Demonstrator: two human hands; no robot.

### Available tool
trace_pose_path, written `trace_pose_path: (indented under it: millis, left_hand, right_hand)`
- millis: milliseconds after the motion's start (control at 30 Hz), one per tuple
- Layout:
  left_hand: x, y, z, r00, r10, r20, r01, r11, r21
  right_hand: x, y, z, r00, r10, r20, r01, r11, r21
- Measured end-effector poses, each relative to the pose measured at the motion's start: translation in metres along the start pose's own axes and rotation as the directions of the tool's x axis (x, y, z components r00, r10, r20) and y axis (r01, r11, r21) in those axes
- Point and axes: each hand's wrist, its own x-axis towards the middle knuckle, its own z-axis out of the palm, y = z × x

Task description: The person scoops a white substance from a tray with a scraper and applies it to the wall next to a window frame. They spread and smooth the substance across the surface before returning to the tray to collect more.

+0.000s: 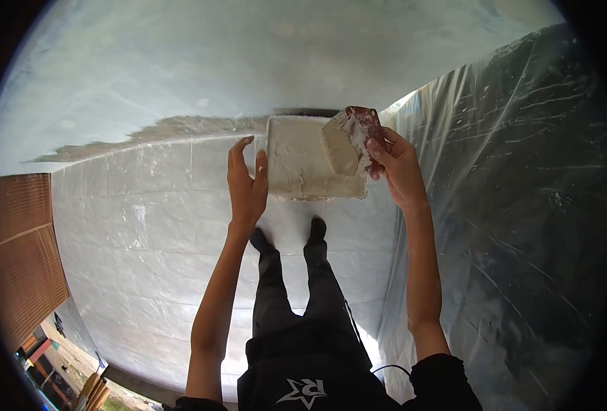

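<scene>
A square board (296, 161) coated with pale, wet-looking paste lies in front of me, above my feet. My right hand (394, 161) grips a reddish-brown scraper (364, 122) at its right side; a thick layer of the same paste covers its blade, which overlaps the board's upper right part. Just left of the board is my left hand (246, 179), its fingers curved and apart, with nothing in it. Whether its thumb touches the board's left edge I cannot tell.
Grey sheeting (159, 205) spans the surface below and to the left. A smooth pale wall (235, 55) fills the top. Clear plastic sheeting (502, 205) hangs on the right. Brown corrugated panels (22, 240) stand at the far left, with stacked wooden pieces (92, 392) below.
</scene>
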Motion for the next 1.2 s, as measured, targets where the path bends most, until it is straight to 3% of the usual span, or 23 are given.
trace_pose_path:
  millis: [33, 133, 267, 367, 600, 667, 733, 933, 1033, 1200]
  left_hand:
    - [0.023, 0.030, -0.030, 0.995, 0.086, -0.048, -0.087, 0.996, -0.017]
    - [0.045, 0.078, -0.082, 0.970, 0.218, -0.111, -0.227, 0.970, -0.084]
    - [0.073, 0.134, -0.150, 0.940, 0.300, -0.160, -0.321, 0.938, -0.129]
    - [0.092, 0.166, -0.192, 0.900, 0.364, -0.239, -0.401, 0.906, -0.132]
    - [0.143, 0.240, -0.277, 0.817, 0.438, -0.375, -0.532, 0.823, -0.200]
    - [0.163, 0.256, -0.300, 0.698, 0.548, -0.462, -0.644, 0.762, -0.070]
    - [0.174, 0.275, -0.322, 0.628, 0.591, -0.506, -0.686, 0.728, -0.001]
    - [0.216, 0.305, -0.390, 0.464, 0.681, -0.566, -0.751, 0.642, 0.155]
    - [0.242, 0.301, -0.419, 0.395, 0.680, -0.618, -0.764, 0.617, 0.191]
    - [0.281, 0.280, -0.451, 0.390, 0.688, -0.612, -0.768, 0.610, 0.196]
  right_hand:
    - [-0.007, -0.038, 0.025, 0.995, -0.099, 0.017, 0.099, 0.995, -0.008]
    - [-0.028, -0.089, 0.068, 0.980, -0.198, -0.038, 0.201, 0.970, 0.138]
    - [-0.042, -0.149, 0.119, 0.930, -0.367, 0.026, 0.352, 0.908, 0.229]
    - [-0.054, -0.190, 0.160, 0.920, -0.390, -0.033, 0.380, 0.869, 0.317]
    - [-0.056, -0.286, 0.241, 0.856, -0.516, 0.037, 0.475, 0.813, 0.337]
    - [-0.048, -0.315, 0.258, 0.815, -0.549, 0.186, 0.469, 0.813, 0.345]
    - [-0.039, -0.341, 0.277, 0.780, -0.587, 0.217, 0.497, 0.792, 0.354]
    - [-0.029, -0.400, 0.337, 0.671, -0.674, 0.309, 0.558, 0.733, 0.389]
    - [-0.014, -0.412, 0.364, 0.677, -0.671, 0.302, 0.585, 0.740, 0.332]
    - [0.000, -0.419, 0.410, 0.673, -0.725, 0.145, 0.694, 0.688, 0.213]
